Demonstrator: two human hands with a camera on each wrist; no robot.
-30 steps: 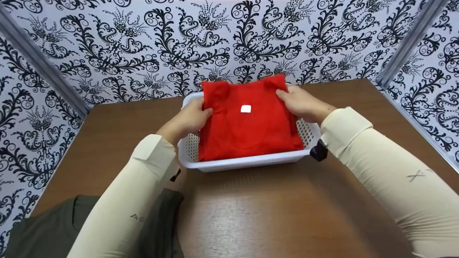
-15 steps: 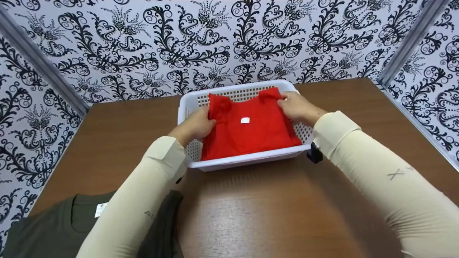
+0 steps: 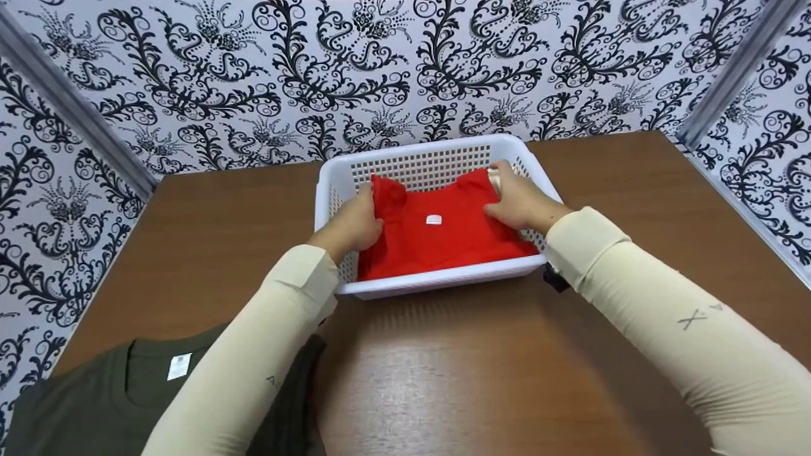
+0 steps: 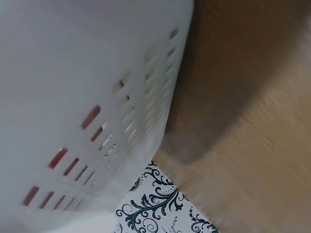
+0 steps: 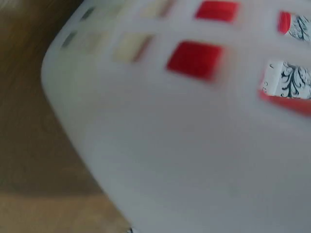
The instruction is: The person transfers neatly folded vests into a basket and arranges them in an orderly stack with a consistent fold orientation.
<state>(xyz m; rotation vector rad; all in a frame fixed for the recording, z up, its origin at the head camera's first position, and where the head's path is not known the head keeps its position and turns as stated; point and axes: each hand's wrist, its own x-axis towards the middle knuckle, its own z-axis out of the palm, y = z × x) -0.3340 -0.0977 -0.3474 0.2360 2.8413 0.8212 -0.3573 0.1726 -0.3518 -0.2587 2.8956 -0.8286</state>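
Observation:
A folded red T-shirt (image 3: 437,244) with a white label (image 3: 433,220) lies inside a white perforated plastic basket (image 3: 443,277). My left hand (image 3: 357,221) holds its left edge, thumb in front and the other fingers mostly hidden. At the right edge is my right hand (image 3: 521,197), its thumb spread away from the index finger and touching the red cloth. A bit of cream cloth (image 3: 494,180) shows between that thumb and finger. Both wrist views look at the basket's outer walls (image 4: 77,58), with red and cream showing through the holes; neither hand appears there.
A dark olive T-shirt (image 3: 82,405) with a white tag (image 3: 179,366) lies at the front left, partly under my left sleeve. The brown wooden table (image 3: 456,367) meets a patterned wall (image 3: 355,82) just behind the basket.
Both hands have lowered the red T-shirt into the basket, uncovering the back wall. Its upper edge has sunk below the rim. My right thumb has spread away from the index finger.

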